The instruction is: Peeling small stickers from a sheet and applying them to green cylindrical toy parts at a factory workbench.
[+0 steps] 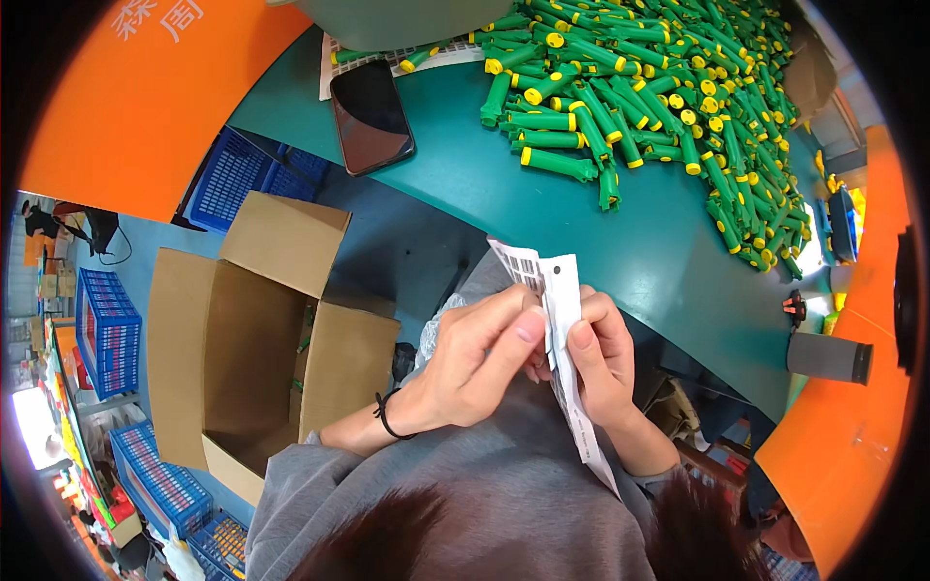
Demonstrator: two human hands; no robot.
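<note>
Left hand [484,363], right hand [604,363] pinching 1 sheet [573,412]; 1 phone [372,118], 1 carton [181,358].

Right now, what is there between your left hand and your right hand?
A white printed sheet lies between the left hand and the right hand, as the head view shows.

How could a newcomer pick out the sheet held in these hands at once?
Find the green table heaped with green, yellow-ended tubes. Nearer the wearer, the left hand and right hand hold a white sheet with dark printed blocks. Unlike the printed paper lying flat by the phone, it is off the table, with a dark spot near its top.
</note>
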